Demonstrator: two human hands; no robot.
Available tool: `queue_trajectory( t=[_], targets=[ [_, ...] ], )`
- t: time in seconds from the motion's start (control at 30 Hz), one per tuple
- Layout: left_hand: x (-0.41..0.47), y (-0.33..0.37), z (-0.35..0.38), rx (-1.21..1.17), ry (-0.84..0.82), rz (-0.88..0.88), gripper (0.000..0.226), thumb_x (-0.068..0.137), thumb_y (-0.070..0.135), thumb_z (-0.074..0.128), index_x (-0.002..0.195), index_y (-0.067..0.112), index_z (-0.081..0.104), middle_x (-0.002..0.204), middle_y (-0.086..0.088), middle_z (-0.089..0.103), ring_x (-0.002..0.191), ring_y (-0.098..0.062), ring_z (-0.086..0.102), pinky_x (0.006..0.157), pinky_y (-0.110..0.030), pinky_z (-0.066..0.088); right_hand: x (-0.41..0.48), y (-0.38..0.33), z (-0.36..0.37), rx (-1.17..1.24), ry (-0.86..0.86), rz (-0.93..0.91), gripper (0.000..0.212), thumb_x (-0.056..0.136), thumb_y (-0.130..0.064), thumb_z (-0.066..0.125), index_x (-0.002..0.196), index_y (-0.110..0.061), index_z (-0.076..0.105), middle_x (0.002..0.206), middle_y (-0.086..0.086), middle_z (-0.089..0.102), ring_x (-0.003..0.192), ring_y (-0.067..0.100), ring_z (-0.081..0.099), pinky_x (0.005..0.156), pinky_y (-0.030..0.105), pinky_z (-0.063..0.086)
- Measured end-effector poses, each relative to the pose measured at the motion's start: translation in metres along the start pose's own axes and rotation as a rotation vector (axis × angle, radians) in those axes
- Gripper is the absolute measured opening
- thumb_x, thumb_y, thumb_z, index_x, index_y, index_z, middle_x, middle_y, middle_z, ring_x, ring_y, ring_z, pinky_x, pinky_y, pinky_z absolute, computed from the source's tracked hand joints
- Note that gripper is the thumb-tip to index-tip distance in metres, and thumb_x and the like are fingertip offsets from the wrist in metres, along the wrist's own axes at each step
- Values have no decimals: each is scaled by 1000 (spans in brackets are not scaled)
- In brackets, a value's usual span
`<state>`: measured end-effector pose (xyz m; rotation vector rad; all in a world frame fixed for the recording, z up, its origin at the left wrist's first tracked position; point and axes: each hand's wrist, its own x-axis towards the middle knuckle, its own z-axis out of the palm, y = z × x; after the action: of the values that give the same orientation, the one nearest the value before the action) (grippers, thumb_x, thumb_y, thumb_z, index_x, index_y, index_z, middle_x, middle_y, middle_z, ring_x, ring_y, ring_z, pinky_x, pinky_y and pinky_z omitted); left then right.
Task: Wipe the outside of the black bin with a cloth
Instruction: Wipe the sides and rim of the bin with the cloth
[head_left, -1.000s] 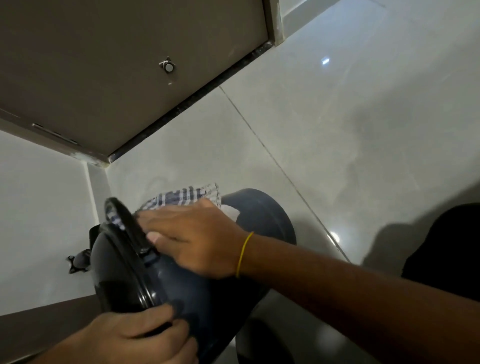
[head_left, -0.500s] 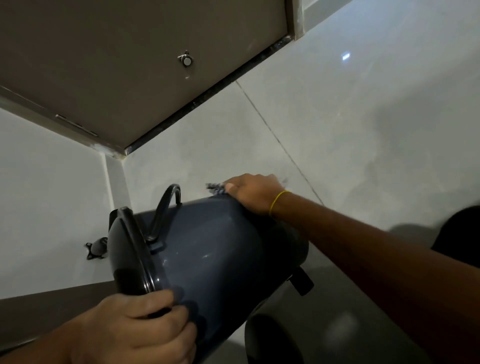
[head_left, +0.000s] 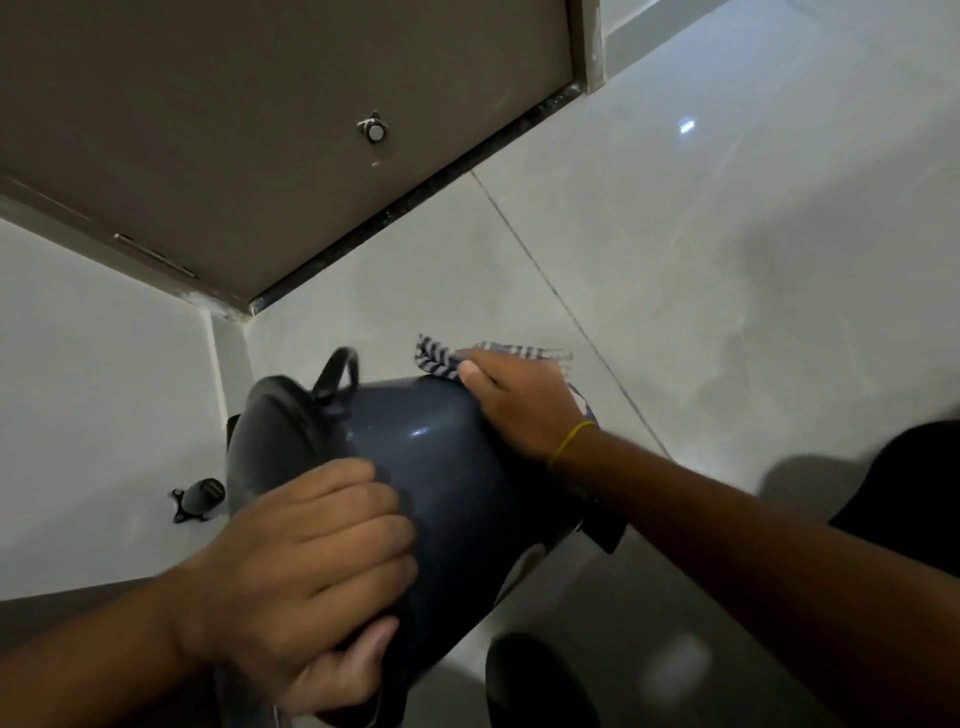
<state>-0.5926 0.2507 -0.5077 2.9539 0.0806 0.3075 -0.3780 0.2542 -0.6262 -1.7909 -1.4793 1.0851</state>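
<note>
The dark glossy bin (head_left: 447, 467) is tilted on its side above the floor, lid end toward the left, its black handle (head_left: 337, 371) sticking up. My left hand (head_left: 306, 566) grips the bin near the lid rim and covers that edge. My right hand (head_left: 524, 400), with a yellow band on the wrist, presses a blue-and-white checked cloth (head_left: 441, 358) against the bin's far upper side. Most of the cloth is hidden under the hand.
A brown door (head_left: 260, 130) with a small metal door stop (head_left: 373, 130) closes off the back. A black floor door stop (head_left: 200, 499) sits by the white wall on the left. Glossy grey floor tiles (head_left: 727, 260) spread to the right. A dark shape (head_left: 540, 680) lies below the bin.
My right hand slid the cloth from near the lid along the bin's body to its far side. My left hand shifted higher on the bin, which turned a little.
</note>
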Motion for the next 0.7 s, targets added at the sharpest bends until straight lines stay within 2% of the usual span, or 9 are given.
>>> queue_trajectory(
  t=[0.1,0.17,0.23,0.3,0.4,0.47,0.5,0.6,0.7],
  targets=[
    [23,-7,8,-28,1,12,23,81,23,62,91,3,70,88,-18,65,82,-35,62,82,-46,51,-14,-17,3,169,111,-148,37,107,-28,40,134,-22,66,137,2,71,130,22,64,112,51,43],
    [35,-8,10,-46,27,-56,28,84,24,61,88,0,75,90,-18,68,86,-36,63,85,-47,50,-26,-32,6,277,114,-295,38,107,-26,41,132,-14,66,132,9,73,125,24,67,108,50,48],
    [41,-7,14,-27,75,-85,30,86,25,61,85,0,77,89,-18,69,87,-35,63,88,-46,51,-36,-34,-1,299,104,-349,38,107,-25,43,134,-8,65,131,13,73,125,25,68,107,50,50],
    [47,1,17,-50,54,-67,29,86,25,61,85,1,77,88,-17,68,85,-36,62,85,-46,51,-46,-26,-10,323,100,-371,36,107,-19,48,135,-4,64,135,12,71,129,22,66,110,46,49],
    [49,3,21,-54,69,-51,26,87,23,61,86,2,76,90,-16,68,84,-35,63,84,-46,52,-64,-10,-16,422,117,-435,34,105,-14,51,135,-5,65,128,3,72,123,9,66,109,33,51],
    [53,-6,19,-57,97,-103,28,89,23,59,86,2,77,93,-15,71,86,-34,65,86,-45,52,-78,-1,-13,445,142,-454,38,106,-17,50,142,-9,60,141,-4,65,137,2,57,117,26,42],
    [56,-13,15,-50,107,-138,30,91,24,58,86,2,78,92,-14,71,86,-33,66,85,-45,52,-83,4,-10,422,145,-452,41,106,-18,49,146,-12,56,150,-5,58,144,2,49,122,27,37],
    [71,-35,7,-7,109,-234,32,95,25,54,83,4,75,88,-9,70,82,-28,63,78,-44,50,-86,17,0,285,154,-382,51,106,-20,47,157,-15,41,165,-1,42,158,10,29,129,43,28],
    [92,-60,5,39,126,-360,28,96,22,52,82,6,71,83,-4,68,80,-24,61,74,-41,48,-78,29,-1,351,104,-283,61,104,-20,48,161,-16,28,170,0,31,161,11,19,131,48,21]
  ],
)
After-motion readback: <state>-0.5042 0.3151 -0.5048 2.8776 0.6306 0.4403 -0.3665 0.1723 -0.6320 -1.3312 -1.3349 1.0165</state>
